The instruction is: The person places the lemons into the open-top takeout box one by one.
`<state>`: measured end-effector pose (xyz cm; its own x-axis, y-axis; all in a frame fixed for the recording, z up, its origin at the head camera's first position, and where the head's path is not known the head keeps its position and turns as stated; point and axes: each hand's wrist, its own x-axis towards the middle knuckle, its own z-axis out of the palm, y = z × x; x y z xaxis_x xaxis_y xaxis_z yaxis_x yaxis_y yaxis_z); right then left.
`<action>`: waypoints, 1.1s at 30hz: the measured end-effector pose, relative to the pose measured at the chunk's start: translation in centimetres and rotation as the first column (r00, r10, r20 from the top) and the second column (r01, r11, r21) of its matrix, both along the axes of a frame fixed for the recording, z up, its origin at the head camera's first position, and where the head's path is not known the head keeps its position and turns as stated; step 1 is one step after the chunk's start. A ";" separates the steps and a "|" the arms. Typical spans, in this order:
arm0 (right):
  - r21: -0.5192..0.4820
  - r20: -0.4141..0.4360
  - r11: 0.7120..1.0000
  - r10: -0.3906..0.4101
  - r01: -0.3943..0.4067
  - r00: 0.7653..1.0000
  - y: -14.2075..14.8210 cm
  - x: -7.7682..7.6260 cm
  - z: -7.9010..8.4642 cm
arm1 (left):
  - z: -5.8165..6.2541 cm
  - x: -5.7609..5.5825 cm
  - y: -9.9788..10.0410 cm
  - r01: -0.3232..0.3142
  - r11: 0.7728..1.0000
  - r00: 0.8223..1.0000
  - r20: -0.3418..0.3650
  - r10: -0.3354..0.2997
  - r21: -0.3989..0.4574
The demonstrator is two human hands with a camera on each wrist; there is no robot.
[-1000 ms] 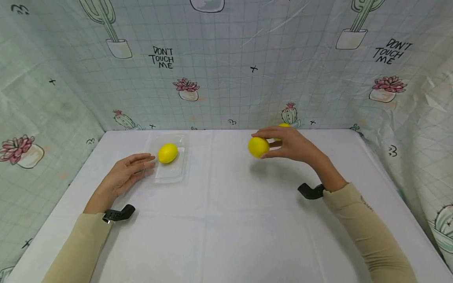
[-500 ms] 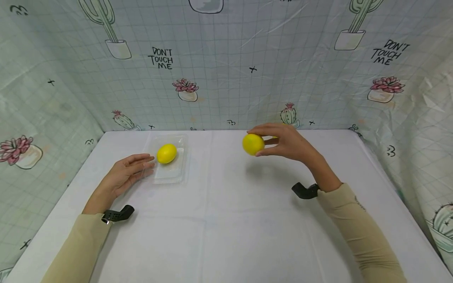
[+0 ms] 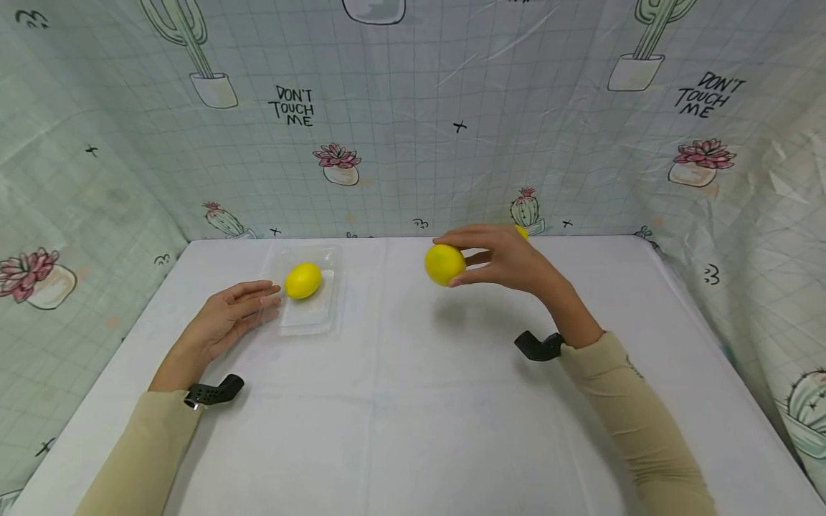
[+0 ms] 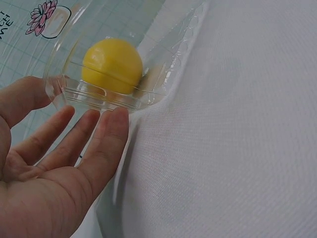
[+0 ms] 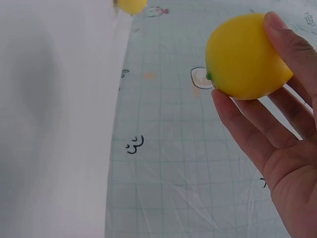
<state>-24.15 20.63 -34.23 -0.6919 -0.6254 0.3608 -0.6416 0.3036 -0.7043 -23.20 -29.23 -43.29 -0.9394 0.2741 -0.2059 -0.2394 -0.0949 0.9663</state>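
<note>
On the left of the table, a clear plastic container (image 3: 310, 328) holds one yellow lemon (image 3: 303, 281). My left hand (image 3: 235, 315) is beside it, its fingers extended and loosely spread, fingertips at the near side wall. In the left wrist view, the fingertips (image 4: 119, 116) meet the container's edge below the lemon (image 4: 112, 66). To the right of centre, my right hand (image 3: 506, 259) holds a second lemon (image 3: 444, 265) above the table, between thumb and fingertips. The right wrist view shows this lemon (image 5: 247, 57) with a small green stem end.
Another lemon (image 3: 522, 231) shows partly behind the right hand, near the table's back edge. A white cloth (image 3: 387, 401) covers the table. Printed curtains (image 3: 413, 143) with plant drawings hang at the back and sides.
My right hand has moved left with its lemon, roughly level above the table. The left hand, the container and the lemon in it have stayed in place.
</note>
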 end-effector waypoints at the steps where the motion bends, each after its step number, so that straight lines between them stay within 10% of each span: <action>1: -0.001 -0.001 1.000 0.003 -0.003 1.000 -0.2 0.0 0.0 | 0.0 0.0 0.0 0.002 1.000 1.000 0.000 -0.002 0.004; 33: -0.110 -0.008 0.993 0.048 -0.049 0.999 -7.2 -1.6 -1.4 | -0.5 -0.3 -0.1 -0.009 1.000 1.000 0.004 0.009 -0.027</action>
<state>-25.72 13.44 -35.66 -0.6596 -0.6145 0.4327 -0.6573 0.1925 -0.7286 -23.50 -29.38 -43.75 -0.9408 0.2604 -0.2170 -0.2428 -0.0708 0.9675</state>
